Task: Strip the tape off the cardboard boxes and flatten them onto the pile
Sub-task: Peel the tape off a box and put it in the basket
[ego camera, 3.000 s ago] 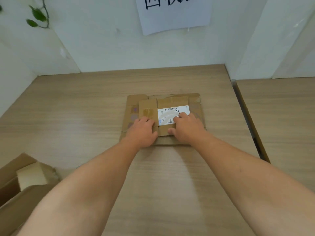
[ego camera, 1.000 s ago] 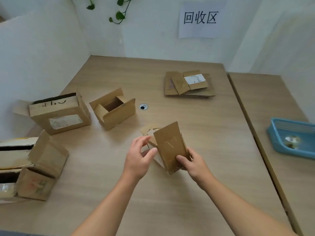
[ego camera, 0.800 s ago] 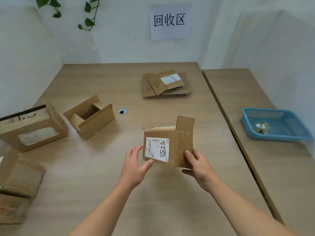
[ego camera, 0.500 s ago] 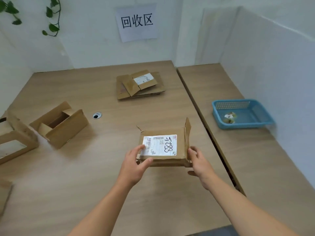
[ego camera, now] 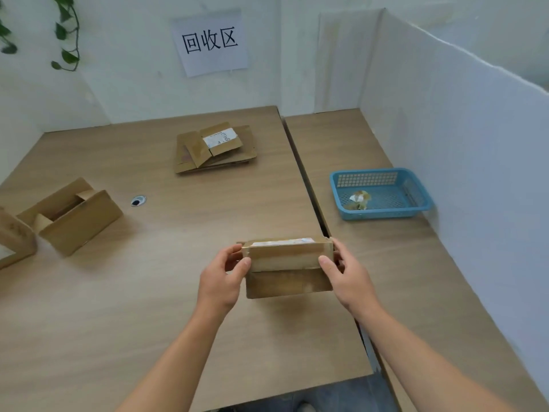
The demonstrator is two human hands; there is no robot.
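**Small box up in both hands, taped side turned to view**

Here's the wide bench [ego camera: 133, 307], and at its far side sits the pile [ego camera: 214, 150] of flattened cardboard. An open box [ego camera: 71, 215] waits at the left, and a blue basket [ego camera: 380, 193] with some scraps in it stands well apart on the right.

The small box [ego camera: 286, 267] is held over the near bench, right by the gap between the two tops. The left hand [ego camera: 221, 281] clasps one short end and the right hand [ego camera: 346, 275] clasps the other, fingers curled round the corners.

It looks light, probably empty. The walls look stiff enough to grip, but a hard squeeze would likely crush them. The short ends are the sensible hold, since they leave the long face free. A glossy tape band [ego camera: 285, 257] runs across that face. It looks slick, so a lifted corner is the place to pinch it.

Half a second ago the white label [ego camera: 282, 242] with its handwritten number faced the camera and a flap stood up on the right. Now the box is tipped away, the label shows only as a sliver on top, and the flap no longer sticks up. Three seconds back, both hands were pressing flat on the pile.
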